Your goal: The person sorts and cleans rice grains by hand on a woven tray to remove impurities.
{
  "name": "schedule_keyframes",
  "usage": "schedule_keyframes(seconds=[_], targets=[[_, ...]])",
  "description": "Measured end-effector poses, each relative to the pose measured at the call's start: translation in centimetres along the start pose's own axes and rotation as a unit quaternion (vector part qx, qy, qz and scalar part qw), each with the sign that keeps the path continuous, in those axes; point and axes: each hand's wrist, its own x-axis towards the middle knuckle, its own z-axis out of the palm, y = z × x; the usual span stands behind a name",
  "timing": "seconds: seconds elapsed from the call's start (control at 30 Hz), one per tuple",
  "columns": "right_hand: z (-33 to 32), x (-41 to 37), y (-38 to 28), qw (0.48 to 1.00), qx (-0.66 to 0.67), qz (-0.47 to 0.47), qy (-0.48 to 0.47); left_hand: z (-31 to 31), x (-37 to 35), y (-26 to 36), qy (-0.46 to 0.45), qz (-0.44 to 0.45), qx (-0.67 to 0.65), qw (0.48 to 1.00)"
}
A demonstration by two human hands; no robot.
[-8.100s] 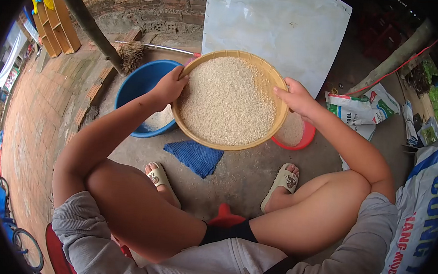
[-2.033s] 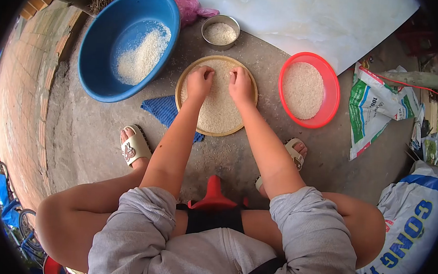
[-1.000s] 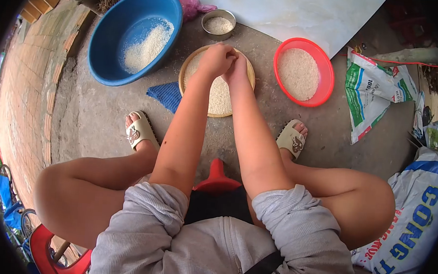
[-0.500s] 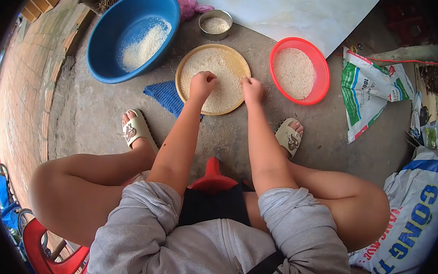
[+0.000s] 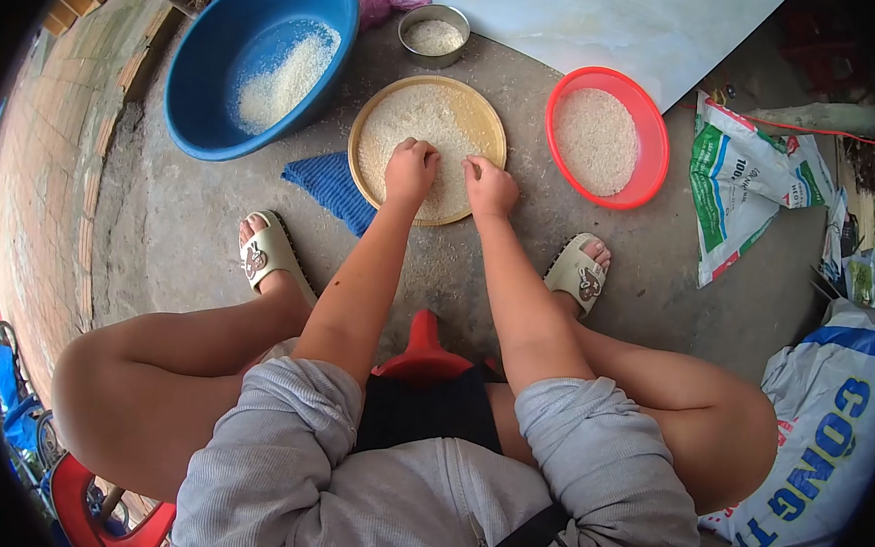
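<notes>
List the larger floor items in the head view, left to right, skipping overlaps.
Blue basin → round tray → red basin → green-and-white bag.

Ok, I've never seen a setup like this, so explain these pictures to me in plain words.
There is no machine here, just a person's two bare hands. Every picture comes from a single camera worn on the head, looking forward and down, so you see the work much as the person does. The left hand and right hand are over a round tray of pale grain, fingers drawn together; whether they pinch anything is too small to tell. Around the tray on the floor are a blue tub, a red basin and a metal bowl, each with grain inside, plus a blue cloth.
</notes>
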Motion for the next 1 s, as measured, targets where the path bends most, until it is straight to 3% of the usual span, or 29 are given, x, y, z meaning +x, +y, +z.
schedule_keyframes(seconds=[0.1,0.27,0.4,0.6,0.67,0.73,0.8,0.83,0.87,0.9,1.0], targets=[[0.3,-0.2,-0.1,0.999,-0.023,-0.028,0.009,0.1,0.1,-0.2,0.007,-0.029,0.01,1.0],[0.6,0.0,-0.8,0.995,-0.091,-0.042,-0.021,-0.3,1.3,-1.5,-0.014,-0.113,-0.121,0.986],[0.0,0.3,-1.2,0.994,-0.094,-0.039,-0.031,-1.7,2.4,-1.5,-0.027,-0.143,-0.146,0.978],[-0.1,1.3,-0.7,1.0,0.006,0.018,0.011,-3.9,3.5,-1.1,-0.054,-0.239,-0.295,0.924],[0.8,2.4,-0.1,0.988,0.11,0.062,0.086,-4.6,4.1,-1.2,-0.092,-0.285,-0.352,0.887],[2.3,3.8,0.6,0.978,0.161,0.046,0.122,-5.5,4.4,-0.2,-0.092,-0.291,-0.353,0.884],[2.6,4.4,0.3,0.936,0.319,0.072,0.127,-6.1,4.7,0.5,-0.097,-0.277,-0.376,0.879],[2.1,4.5,0.2,0.936,0.32,0.07,0.126,-6.4,4.8,0.7,-0.095,-0.277,-0.376,0.879],[1.2,4.8,0.3,0.865,0.487,0.114,-0.051,-6.7,4.9,1.0,-0.105,-0.259,-0.373,0.885],[0.0,4.9,-0.3,0.736,0.621,0.15,-0.224,-7.1,5.0,1.3,-0.114,-0.24,-0.37,0.89],[-2.3,3.3,-5.0,0.702,0.663,0.172,-0.194,-8.1,5.3,1.6,-0.152,-0.234,-0.387,0.879]])
